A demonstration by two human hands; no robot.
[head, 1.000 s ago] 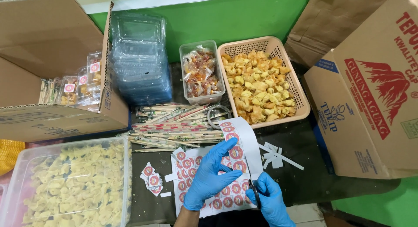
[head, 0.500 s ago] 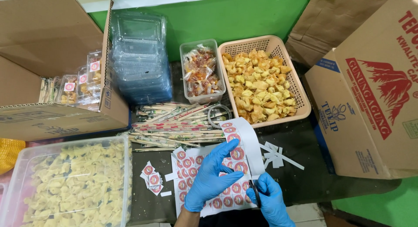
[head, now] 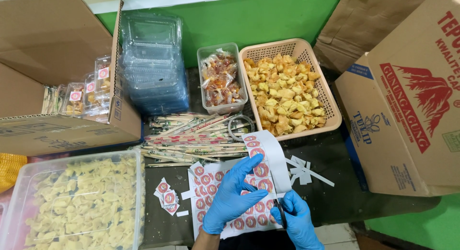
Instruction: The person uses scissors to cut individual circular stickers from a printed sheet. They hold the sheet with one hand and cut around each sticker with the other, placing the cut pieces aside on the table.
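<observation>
- Step in hand, as I judge it: cutting round red labels off the white printed sticker sheet (head: 249, 183), which lies flat on the dark table (head: 345, 202) below the bundle of wrapped chopsticks (head: 191, 137).
- My blue-gloved left hand (head: 232, 195) is spread wide, fingers pressing the sheet down.
- My blue-gloved right hand (head: 297, 221) is closed around black-handled scissors (head: 281, 214) at the sheet's right edge; I cannot see the blades.
- Loose cut stickers (head: 165, 199) lie left of the sheet, white paper offcuts (head: 302, 166) to its right.
- Next move, in my view, calls for holding the sheet steady and cutting between rows.
- Against the earlier frames: both hands and the sheet are practically unchanged.
</observation>
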